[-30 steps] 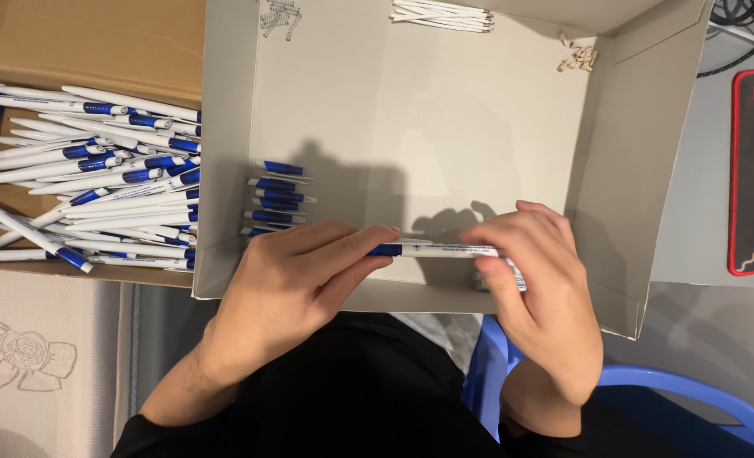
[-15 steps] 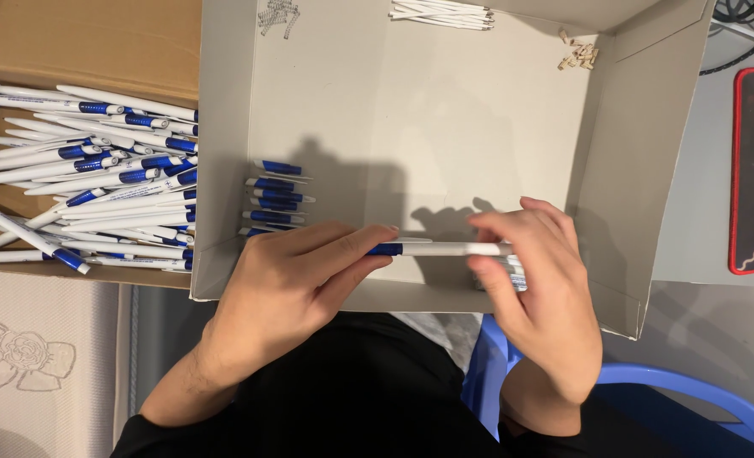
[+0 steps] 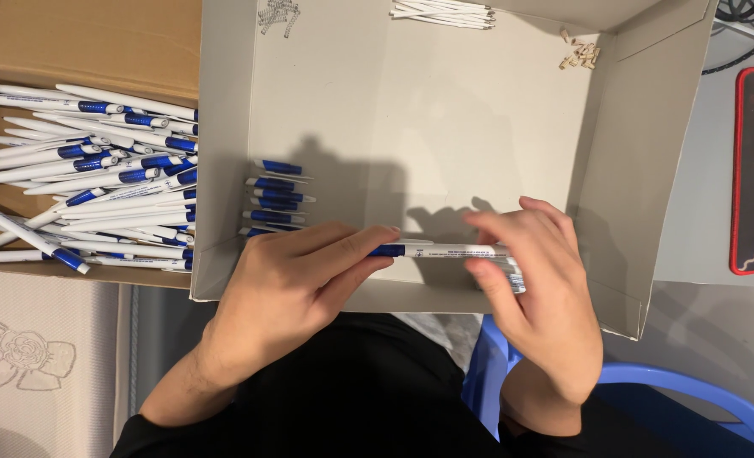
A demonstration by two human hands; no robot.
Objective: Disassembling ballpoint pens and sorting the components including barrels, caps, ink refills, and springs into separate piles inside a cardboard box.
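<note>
Grey tray (image 3: 224, 254) on lap: pen (image 3: 445, 251) unmoved, left hand (image 3: 300, 271) pinching its nine-o'clock end, right hand (image 3: 538, 280) apparently clamped at three o'clock.

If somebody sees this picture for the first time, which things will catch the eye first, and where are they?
In the middle, the left hand and the right hand hold one white and blue pen between them, level, over the near edge of a shallow grey box. At the left, a brown cardboard box holds a large heap of finished pens, and a small row of blue pen parts lies inside the grey box.
</note>
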